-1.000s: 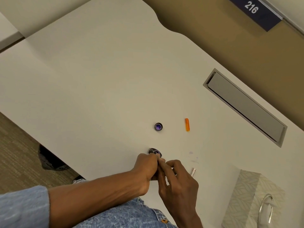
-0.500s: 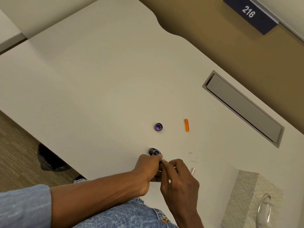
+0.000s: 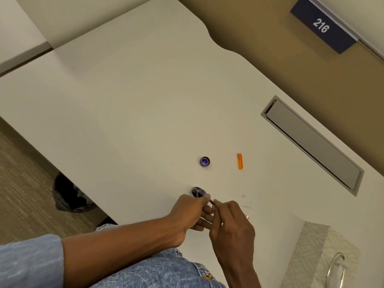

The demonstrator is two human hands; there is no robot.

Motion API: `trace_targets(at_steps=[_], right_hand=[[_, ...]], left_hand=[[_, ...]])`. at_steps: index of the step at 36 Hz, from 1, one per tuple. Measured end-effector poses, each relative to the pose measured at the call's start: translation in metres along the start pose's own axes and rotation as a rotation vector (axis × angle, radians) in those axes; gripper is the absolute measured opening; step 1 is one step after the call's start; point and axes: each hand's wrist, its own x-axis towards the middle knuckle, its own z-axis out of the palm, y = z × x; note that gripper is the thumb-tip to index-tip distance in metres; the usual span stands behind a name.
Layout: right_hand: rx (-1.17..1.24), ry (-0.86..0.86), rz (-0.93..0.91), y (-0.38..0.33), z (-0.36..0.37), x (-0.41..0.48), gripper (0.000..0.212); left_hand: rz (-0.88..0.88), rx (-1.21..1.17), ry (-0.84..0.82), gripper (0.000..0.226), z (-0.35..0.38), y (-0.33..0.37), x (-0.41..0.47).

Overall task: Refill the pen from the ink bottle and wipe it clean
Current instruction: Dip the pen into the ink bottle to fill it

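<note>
The right hand [image 3: 230, 225] has slid back a tiny bit from the left hand [image 3: 190, 213], so a thin piece of the pen [image 3: 211, 202] now shows between their fingertips. Nothing else has moved. Both hands are close together near the front edge of the white table [image 3: 124, 113]. The fingers of both hands are curled in and pinch the pen from each side. Most of the pen is hidden by the fingers. A small white end [image 3: 247, 216] sticks out beside the right hand, and I cannot tell if it is part of the pen.

The ink bottle [image 3: 199, 192] stands open on the table, just past the left thumb, almost touching it. Its round cap [image 3: 205, 161] lies farther back, well apart from the hands. A little orange piece [image 3: 240, 161] lies near the cap. A tissue box [image 3: 324, 256] sits to the right.
</note>
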Motion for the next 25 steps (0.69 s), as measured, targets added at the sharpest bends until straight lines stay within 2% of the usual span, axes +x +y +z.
trace_targets(at_steps=[2, 5, 10, 15, 18, 22, 25], right_hand=[[-0.012, -0.003, 0.007, 0.001, 0.000, 0.001, 0.024], [-0.017, -0.002, 0.016, 0.004, 0.003, 0.001, 0.031], [-0.030, -0.018, 0.009, 0.009, 0.003, 0.000, 0.040], [-0.023, -0.030, 0.015, 0.014, 0.002, -0.001, 0.033], [-0.021, -0.008, 0.024, 0.015, 0.002, 0.000, 0.023], [-0.010, 0.021, 0.030, 0.017, 0.001, 0.001, 0.019], [0.007, 0.049, 0.015, 0.017, -0.001, 0.001, 0.021]], left_hand=[[0.042, 0.062, 0.008, 0.045, -0.005, -0.002, -0.004], [0.197, 0.244, 0.076, 0.038, -0.017, -0.007, -0.009], [0.560, 0.835, 0.393, 0.034, -0.042, -0.022, -0.003], [0.902, 1.226, 0.533, 0.029, -0.065, -0.031, 0.014], [0.944, 1.364, 0.514, 0.050, -0.077, -0.039, 0.030], [0.882, 1.482, 0.380, 0.089, -0.087, -0.049, 0.046], [0.873, 1.564, 0.343, 0.104, -0.093, -0.058, 0.056]])
